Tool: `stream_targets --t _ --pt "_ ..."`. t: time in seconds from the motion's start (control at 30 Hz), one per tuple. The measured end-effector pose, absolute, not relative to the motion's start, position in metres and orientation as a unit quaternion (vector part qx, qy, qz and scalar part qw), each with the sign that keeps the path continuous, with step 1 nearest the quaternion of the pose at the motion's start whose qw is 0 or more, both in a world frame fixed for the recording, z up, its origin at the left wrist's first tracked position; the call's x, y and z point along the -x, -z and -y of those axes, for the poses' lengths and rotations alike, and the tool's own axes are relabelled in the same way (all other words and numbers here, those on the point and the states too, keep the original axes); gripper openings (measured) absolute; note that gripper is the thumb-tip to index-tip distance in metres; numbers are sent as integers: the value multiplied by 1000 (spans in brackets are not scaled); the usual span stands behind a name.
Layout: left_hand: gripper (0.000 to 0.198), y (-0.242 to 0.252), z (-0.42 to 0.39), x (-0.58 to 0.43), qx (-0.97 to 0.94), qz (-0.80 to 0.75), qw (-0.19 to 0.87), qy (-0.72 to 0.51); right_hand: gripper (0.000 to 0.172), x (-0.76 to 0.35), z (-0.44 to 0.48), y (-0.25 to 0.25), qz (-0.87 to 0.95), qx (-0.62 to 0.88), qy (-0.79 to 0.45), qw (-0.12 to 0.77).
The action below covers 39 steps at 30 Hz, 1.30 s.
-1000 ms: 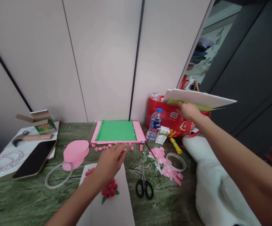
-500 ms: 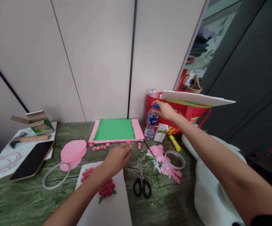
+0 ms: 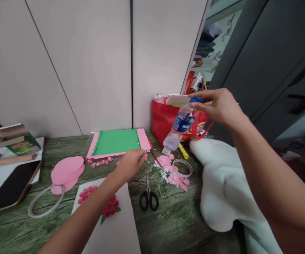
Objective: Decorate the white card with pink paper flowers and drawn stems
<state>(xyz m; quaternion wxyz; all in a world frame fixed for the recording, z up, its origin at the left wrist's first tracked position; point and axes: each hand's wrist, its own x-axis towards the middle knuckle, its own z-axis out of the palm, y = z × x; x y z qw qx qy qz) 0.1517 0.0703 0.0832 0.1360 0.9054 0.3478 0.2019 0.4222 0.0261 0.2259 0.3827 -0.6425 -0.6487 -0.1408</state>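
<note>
My right hand [image 3: 215,106] grips a clear plastic water bottle [image 3: 183,121] by its blue cap. The bottle hangs tilted off the table, its base toward the lower left, in front of a red bag [image 3: 159,120]. My left hand [image 3: 131,163] is low over the table with curled fingers, beside small pink paper rolls [image 3: 102,162]; what its fingertips hold, if anything, is hidden. Under my left forearm lies a white sheet [image 3: 123,225] with a cluster of pink-red paper roses [image 3: 110,208] and green leaves. Black-handled scissors [image 3: 148,197] rest to its right.
Behind my left hand lies a green sheet [image 3: 117,141] on pink paper. Right of the scissors are pink scraps [image 3: 177,180], a tape roll [image 3: 182,168], a yellow glue stick [image 3: 183,151] and a white plush form [image 3: 215,197]. Leftward: pink ovals [image 3: 67,169], another tape roll [image 3: 46,201], a phone [image 3: 12,187], a hammer [image 3: 14,159].
My right hand has lifted the bottle off the table, moving it right and tilting it. My left hand has moved farther back toward the pink rolls. The view has swung right.
</note>
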Motion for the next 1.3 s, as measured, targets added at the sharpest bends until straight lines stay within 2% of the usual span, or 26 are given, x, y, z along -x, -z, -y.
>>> stream_targets --t 0.23,0.37,0.5,0.63,0.9,1.07,1.2,1.3 --pt "19 -68 -71 -171 -910 -325 150 -208 33 -447 -12 -206 564 762 177 266" --pt "22 -51 -76 -181 -911 -318 157 -211 34 -461 -24 -184 555 766 174 275" --pt "40 -39 -85 -196 -909 -312 166 -221 36 -464 -39 -167 544 764 151 311" --pt "47 -38 -94 -212 -913 -300 167 -222 34 -465 -51 -153 558 768 133 286" --pt "43 -64 -110 -222 -923 -282 136 -223 39 -478 -53 -146 540 810 157 168" --pt "41 -88 -119 -234 -926 -272 111 -236 36 -467 -74 -163 593 758 229 146" --pt "42 -104 -124 -249 -928 -267 90 -242 36 -452 -99 -178 615 752 229 60" --pt "45 -114 -127 -256 -931 -262 73 -245 33 -446 -113 -183 584 782 218 28"
